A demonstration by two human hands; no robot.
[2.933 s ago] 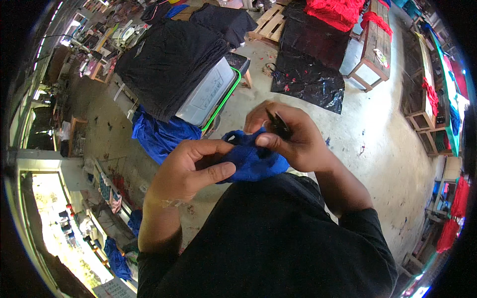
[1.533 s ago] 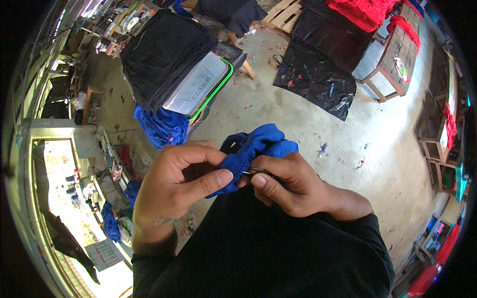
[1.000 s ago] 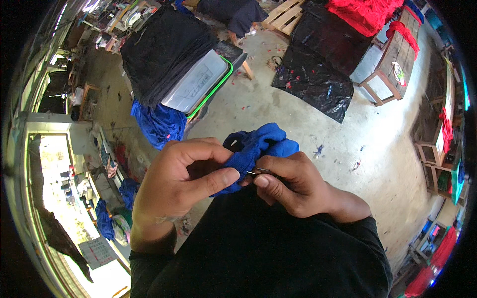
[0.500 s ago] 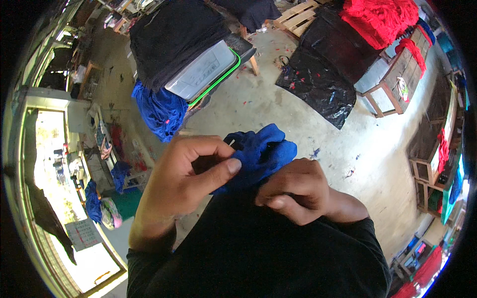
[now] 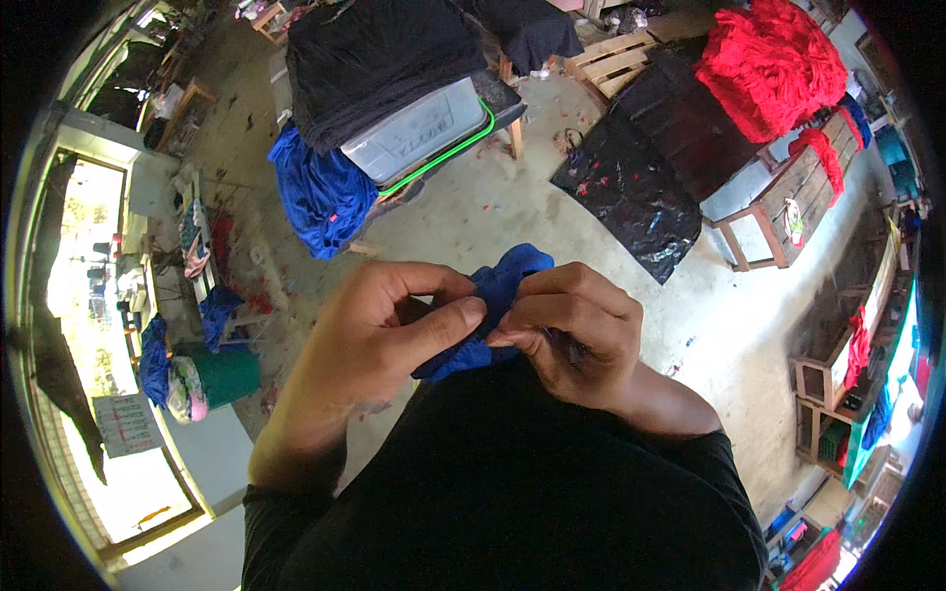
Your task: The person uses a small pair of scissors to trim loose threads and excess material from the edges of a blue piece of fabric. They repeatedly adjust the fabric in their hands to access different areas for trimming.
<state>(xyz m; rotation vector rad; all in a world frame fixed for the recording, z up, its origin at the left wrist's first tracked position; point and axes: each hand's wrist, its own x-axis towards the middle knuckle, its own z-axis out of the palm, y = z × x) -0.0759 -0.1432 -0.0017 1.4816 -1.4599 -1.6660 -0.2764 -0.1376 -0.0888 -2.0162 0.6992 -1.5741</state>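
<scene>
A piece of blue cloth (image 5: pixel 505 276) is bunched up in front of my chest. My left hand (image 5: pixel 389 330) pinches its left side between thumb and forefinger. On the other side my right hand (image 5: pixel 581 335) has thumb and fingers pressed together against the cloth, close to the left thumb. Both hands cover much of the fabric, so its full shape is hidden. Whether the right fingers also grip something small cannot be made out.
Ahead stands a table draped in black cloth (image 5: pixel 374 59), with a grey plastic lid (image 5: pixel 414 133) and a blue cloth pile (image 5: pixel 315 197). A black plastic sheet (image 5: pixel 631 197) lies at right, near a wooden bench (image 5: pixel 778 217) and a red cloth heap (image 5: pixel 774 69).
My right hand has moved up and left, from below the cloth to its right side near my left thumb. The cloth looks more gathered. The view has shifted slightly.
</scene>
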